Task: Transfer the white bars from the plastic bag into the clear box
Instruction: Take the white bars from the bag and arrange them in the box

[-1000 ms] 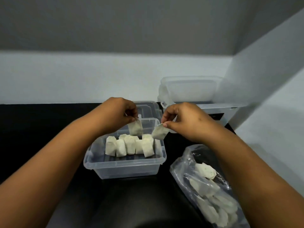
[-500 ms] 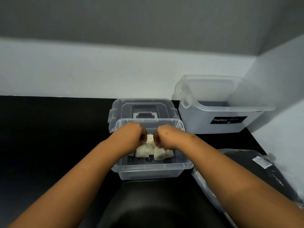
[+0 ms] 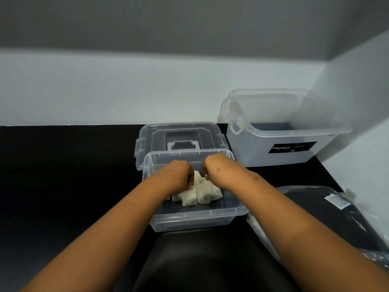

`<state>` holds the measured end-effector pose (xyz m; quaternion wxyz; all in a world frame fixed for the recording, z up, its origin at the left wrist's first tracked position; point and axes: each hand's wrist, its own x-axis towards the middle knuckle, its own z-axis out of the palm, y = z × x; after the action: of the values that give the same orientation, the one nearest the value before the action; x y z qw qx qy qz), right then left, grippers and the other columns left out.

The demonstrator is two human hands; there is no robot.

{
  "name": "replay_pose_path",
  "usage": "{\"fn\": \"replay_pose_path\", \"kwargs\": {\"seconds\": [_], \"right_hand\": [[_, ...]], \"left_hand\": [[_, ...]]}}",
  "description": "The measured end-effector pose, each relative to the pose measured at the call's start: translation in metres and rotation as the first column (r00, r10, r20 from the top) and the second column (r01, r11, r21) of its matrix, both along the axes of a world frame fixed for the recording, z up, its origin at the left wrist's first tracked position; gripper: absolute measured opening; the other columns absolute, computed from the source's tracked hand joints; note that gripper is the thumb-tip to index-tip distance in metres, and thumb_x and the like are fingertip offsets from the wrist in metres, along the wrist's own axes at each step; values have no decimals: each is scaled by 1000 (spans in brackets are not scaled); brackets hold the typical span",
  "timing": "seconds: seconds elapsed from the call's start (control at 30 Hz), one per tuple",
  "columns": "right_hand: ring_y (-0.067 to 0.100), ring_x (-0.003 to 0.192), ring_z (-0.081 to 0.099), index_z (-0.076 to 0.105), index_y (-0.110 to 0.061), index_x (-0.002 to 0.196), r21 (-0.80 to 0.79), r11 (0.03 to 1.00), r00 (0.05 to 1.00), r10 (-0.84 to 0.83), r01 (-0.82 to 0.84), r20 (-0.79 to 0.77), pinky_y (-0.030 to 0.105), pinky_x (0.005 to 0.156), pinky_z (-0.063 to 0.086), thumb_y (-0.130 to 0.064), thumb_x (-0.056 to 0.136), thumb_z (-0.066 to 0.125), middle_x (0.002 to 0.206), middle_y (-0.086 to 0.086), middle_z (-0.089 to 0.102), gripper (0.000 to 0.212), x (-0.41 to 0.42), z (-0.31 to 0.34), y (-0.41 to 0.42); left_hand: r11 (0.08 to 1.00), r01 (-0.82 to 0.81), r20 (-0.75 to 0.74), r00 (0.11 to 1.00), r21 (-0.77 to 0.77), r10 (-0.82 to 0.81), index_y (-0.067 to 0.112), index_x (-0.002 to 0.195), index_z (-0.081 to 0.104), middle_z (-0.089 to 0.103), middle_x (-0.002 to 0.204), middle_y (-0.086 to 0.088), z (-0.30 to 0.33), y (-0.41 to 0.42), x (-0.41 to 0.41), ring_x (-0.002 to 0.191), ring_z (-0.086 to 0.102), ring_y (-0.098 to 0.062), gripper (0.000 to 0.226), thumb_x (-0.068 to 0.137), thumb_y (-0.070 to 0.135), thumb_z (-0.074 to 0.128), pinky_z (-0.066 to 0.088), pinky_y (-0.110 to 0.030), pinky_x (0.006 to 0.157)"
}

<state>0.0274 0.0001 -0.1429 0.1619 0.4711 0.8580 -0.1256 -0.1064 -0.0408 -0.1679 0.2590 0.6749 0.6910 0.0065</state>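
Observation:
The clear box stands on the black counter in front of me. A row of several white bars stands upright inside it. Both of my hands reach down into the box over that row. My left hand has its fingers curled onto a bar at the row's left. My right hand is curled on a bar at the right end; its fingertips are hidden behind the knuckles. The plastic bag lies at the right, and the bars in it are out of sight.
The box's clear lid lies flat right behind it. A larger clear bin with a black label stands at the back right, against the white walls. Black counter stretches to the left.
A second ago each hand pinched a white bar above the box. Both have since gone down into the box among the row. The view has tilted up, away from the bag.

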Motion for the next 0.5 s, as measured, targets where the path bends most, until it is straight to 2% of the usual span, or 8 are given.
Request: {"fn": "replay_pose_path", "kwargs": {"seconds": [0.07, 0.13, 0.3, 0.43, 0.5], "right_hand": [[29, 92, 64, 68, -4, 104, 34, 999, 988, -28, 34, -152, 29, 71, 46, -9, 92, 55, 101, 12, 68, 18, 14, 12, -7], [28, 91, 65, 69, -7, 99, 59, 996, 957, -44, 64, -287, 32, 75, 50, -13, 91, 56, 96, 9, 69, 16, 30, 24, -17], [10, 82, 65, 72, -20, 100, 94, 990, 900, -56, 107, -432, 29, 80, 53, -26, 89, 66, 93, -5, 73, 14, 74, 52, -40], [-6, 68, 57, 71, -25, 95, 99, 974, 875, -136, 204, -465, 9, 65, 42, -31, 88, 67, 77, -14, 65, 10, 116, 63, -46], [-3, 71, 60, 71, -26, 94, 75, 965, 863, -187, 250, -469, 15, 67, 47, -31, 87, 68, 79, -13, 67, 9, 136, 65, -46]], "left_hand": [[999, -15, -1, 1000, -37, 15, 14, 92, 72, 71, 92, -3, -3, 5, 5, 84, 68, -21, 12, 83, 8, 67, 56, -33, 81], [998, -21, -13, 1000, -61, 20, 13, 94, 71, 70, 94, -5, -6, 9, 9, 86, 68, -23, 12, 83, 9, 67, 56, -35, 83], [999, -20, -59, 998, -50, 17, 17, 95, 71, 69, 98, -3, -14, 11, 10, 90, 65, -21, 12, 83, 13, 70, 54, -33, 87], [1000, -18, -77, 997, 11, 19, 18, 95, 70, 68, 98, 0, -8, 9, 7, 89, 63, -17, 14, 82, 15, 72, 53, -31, 86], [999, -24, -84, 996, 43, 27, 17, 97, 69, 67, 99, 0, -1, 9, 9, 89, 62, -17, 15, 83, 15, 72, 53, -31, 86]]}}
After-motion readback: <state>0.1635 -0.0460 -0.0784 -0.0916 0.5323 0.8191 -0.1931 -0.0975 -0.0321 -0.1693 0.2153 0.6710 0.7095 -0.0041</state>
